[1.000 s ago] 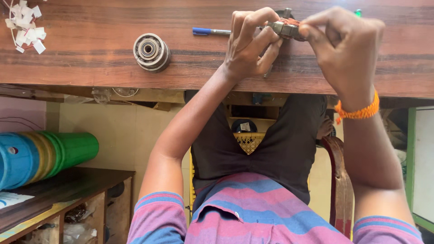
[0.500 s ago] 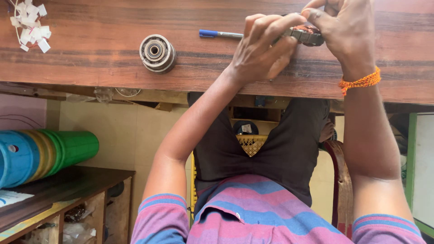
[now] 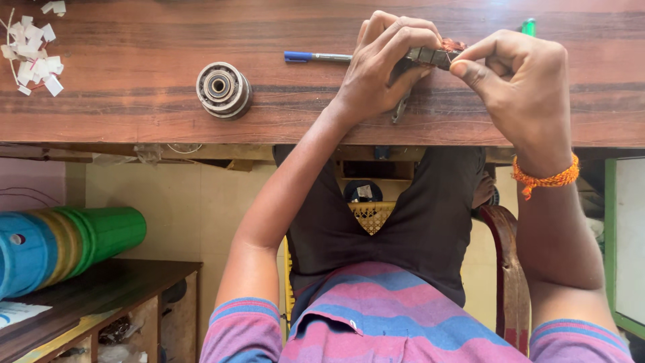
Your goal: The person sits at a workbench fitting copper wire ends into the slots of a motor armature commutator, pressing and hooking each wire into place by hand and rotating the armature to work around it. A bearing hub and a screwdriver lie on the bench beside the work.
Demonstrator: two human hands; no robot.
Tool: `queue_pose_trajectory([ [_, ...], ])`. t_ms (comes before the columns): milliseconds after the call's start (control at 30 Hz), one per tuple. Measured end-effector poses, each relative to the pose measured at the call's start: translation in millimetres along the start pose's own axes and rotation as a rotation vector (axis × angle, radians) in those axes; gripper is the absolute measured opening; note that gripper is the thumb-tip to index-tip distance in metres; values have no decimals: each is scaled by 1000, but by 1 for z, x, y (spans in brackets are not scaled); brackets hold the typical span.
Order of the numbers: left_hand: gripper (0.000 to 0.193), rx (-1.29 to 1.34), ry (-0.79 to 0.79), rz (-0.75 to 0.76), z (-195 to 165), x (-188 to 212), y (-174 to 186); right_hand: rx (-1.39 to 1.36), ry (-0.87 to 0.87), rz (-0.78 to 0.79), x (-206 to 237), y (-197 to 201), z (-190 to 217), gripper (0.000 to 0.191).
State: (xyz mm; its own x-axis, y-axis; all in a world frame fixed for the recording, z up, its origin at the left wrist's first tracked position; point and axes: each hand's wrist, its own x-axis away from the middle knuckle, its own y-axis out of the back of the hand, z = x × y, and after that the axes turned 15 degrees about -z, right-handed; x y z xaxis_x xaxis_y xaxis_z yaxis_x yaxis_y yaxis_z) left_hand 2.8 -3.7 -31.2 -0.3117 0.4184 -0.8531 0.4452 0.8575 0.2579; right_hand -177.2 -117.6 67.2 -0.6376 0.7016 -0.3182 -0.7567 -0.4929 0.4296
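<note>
My left hand (image 3: 383, 67) is curled tight around one end of a small metal part (image 3: 430, 56), fingers folded over it and knuckles toward me, while my right hand (image 3: 517, 81) pinches the other end between thumb and forefinger, the rest of its fingers tucked in. The part sits between the two hands, just above the wooden bench (image 3: 134, 101), at about one o'clock from the middle of my view; a bit of coppery wire (image 3: 453, 44) shows on its top edge, and a thin metal piece pokes down below my left hand toward the bench edge, though I cannot tell what it is. An orange thread band (image 3: 545, 179) circles my right wrist. At about nine o'clock from my left hand a blue-capped pen (image 3: 316, 57) lies flat on the bench, its far end hidden behind my fingers. Farther along, also toward nine o'clock and well apart from my hands, a round metal bearing-like disc (image 3: 224, 89) rests flat on the wood. In the far corner, at ten o'clock, small white connector pieces (image 3: 30, 57) lie in a loose heap. A green tip (image 3: 529, 27) peeks out at twelve o'clock from my right hand. Under the bench, at seven o'clock, a stack of coloured plastic stools (image 3: 60, 245) lies on its side upon a low wooden shelf (image 3: 101, 289).
</note>
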Motion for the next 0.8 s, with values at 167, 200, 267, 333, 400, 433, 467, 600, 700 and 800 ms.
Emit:
queue_pose_trajectory([
  [167,38,12,10,-12,-3,-5,2,132,190,-6,12,-11,-19,4],
  [200,39,12,4,-14,-3,-5,2,139,255,-21,15,-15,-24,4],
  [267,39,13,-5,-15,-3,-5,2,151,379,-50,22,-20,-33,4],
  [333,40,8,-19,-16,-2,-5,2,138,389,-72,26,-24,-40,5],
  [400,41,2,-40,-15,-1,-5,2,111,445,-91,27,-27,-47,5],
  [433,41,-4,-53,-16,0,-5,2,89,496,-97,26,-29,-50,5],
  [467,42,-11,-66,-16,1,-5,2,67,547,-102,26,-31,-52,6],
  [600,36,-44,-118,-28,4,-1,1,55,422,-85,31,-39,-59,2],
  [700,29,-254,-394,-34,5,5,0,1,330,-79,38,-40,-64,4],
  [800,24,-376,-588,-69,6,12,-2,-29,204,-80,46,-36,-66,7],
])
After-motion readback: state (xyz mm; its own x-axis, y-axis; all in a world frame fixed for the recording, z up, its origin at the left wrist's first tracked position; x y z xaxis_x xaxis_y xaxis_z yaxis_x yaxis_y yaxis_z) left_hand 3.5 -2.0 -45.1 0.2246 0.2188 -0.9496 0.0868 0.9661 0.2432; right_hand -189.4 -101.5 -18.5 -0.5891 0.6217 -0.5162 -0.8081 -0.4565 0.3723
